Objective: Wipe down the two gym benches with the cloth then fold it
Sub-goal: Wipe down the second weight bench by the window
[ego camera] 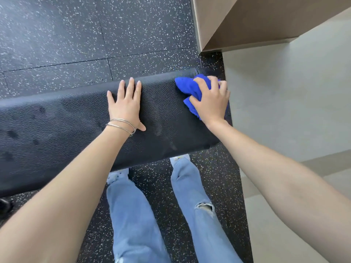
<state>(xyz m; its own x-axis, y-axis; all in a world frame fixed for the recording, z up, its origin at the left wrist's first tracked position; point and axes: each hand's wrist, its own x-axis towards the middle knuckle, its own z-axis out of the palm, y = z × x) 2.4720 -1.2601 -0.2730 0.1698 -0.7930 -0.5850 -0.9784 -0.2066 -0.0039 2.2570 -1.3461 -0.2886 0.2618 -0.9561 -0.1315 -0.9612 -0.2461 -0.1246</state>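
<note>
A black padded gym bench point(57, 126) runs across the view from the left edge to the right of centre. My left hand point(126, 105) lies flat on its top with straight fingers and thin bangles at the wrist. At the bench's right end, my right hand point(210, 100) grips a bunched bright blue cloth point(187, 86) and presses it onto the pad. Part of the cloth is hidden under that hand. Only one bench shows.
Speckled black rubber flooring point(95, 35) lies beyond and below the bench. A beige wall corner point(247, 21) and pale floor point(284, 111) border the right side. My legs in light blue jeans point(133, 215) stand close to the bench's near edge.
</note>
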